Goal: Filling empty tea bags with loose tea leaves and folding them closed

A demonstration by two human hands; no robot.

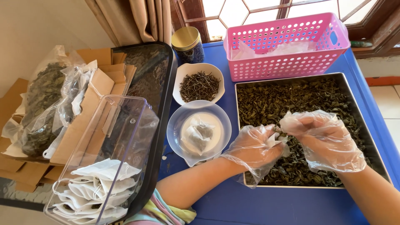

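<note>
Sunlight from a window falls on a blue table [258,204] crowded with tea things. At its right side sits a square metal tray [357,100] filled with dark dried tea leaves [283,100]. Both hands, in thin clear plastic gloves, work over the near half of that tray. The left hand [255,149] is curled shut around a small white tea bag [273,139], pinching it at the top. The right hand [329,139] is bunched, fingertips together just beside the bag's mouth, apparently pinching some leaves, though the wrinkled glove hides exactly what it grips.

Left of the tray, near the table's middle, a clear round bowl [177,125] holds one filled tea bag [198,135]. Behind it stands a white bowl [183,75] of thin dark twigs, and farther back a jar with a gold lid [186,39]. A pink plastic basket [287,48] stands along the far edge, just behind the tray, with clear plastic inside.

Off the table's left edge, a clear plastic box [104,158] holds a stack of empty white tea bags [98,189]. Beyond it lie flat cardboard pieces [89,100] and plastic bags of dried leaves [43,104].
</note>
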